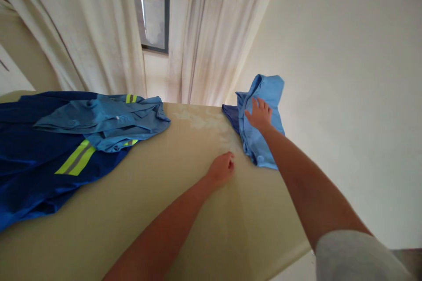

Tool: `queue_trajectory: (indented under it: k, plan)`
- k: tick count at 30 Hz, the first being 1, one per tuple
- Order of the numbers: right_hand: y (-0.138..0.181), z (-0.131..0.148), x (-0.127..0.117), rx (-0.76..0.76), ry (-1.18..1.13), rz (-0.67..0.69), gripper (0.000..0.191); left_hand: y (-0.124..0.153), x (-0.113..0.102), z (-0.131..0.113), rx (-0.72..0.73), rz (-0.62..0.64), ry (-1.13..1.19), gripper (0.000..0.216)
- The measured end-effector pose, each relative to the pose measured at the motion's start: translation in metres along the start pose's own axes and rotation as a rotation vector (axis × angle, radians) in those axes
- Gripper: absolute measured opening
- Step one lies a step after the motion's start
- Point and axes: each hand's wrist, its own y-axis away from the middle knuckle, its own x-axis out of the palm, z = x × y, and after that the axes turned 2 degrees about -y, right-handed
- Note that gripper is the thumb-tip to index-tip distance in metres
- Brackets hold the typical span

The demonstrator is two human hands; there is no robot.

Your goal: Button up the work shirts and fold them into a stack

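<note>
A light blue garment [262, 142] lies bunched at the far right corner of the table [165, 184], part of it hanging over the right edge and part of it raised in a fold against the wall behind. The person's right hand [259, 114] rests flat on top of this cloth with the fingers spread and released; it presses on the fabric rather than gripping it. A darker blue patch of the same bundle shows just to the left of that hand. The left hand [221, 169] sits on the bare tabletop just beside the near edge of the garment, apart from it, with the fingers curled inward in a loose fist that holds nothing. Both forearms are bare, and a grey sleeve [356, 257] shows at the right upper arm. Well apart, on the left side of the table, a dark blue work garment [29, 158] with a yellow-green reflective stripe [76, 158] is spread out, and a lighter blue shirt [105, 118] lies crumpled on top of it. Behind the table hang pale curtains [204, 30] with a window [153, 4] between them, and a plain wall [346, 96] stands at the right.
</note>
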Motion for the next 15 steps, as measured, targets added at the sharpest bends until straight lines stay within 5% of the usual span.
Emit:
queue_trajectory:
  k: [3,6,15]
  plan:
    - [0.056,-0.005,0.084,0.301,-0.139,0.356,0.08,0.011,0.008,0.012,0.11,-0.006,-0.083,0.021]
    - [0.089,-0.015,0.122,0.3,-0.115,0.398,0.081,0.012,0.008,0.015,0.143,-0.044,-0.112,0.024]
    - [0.142,0.022,0.107,0.02,-0.124,0.43,0.058,0.01,0.002,0.013,0.148,-0.149,0.058,0.022]
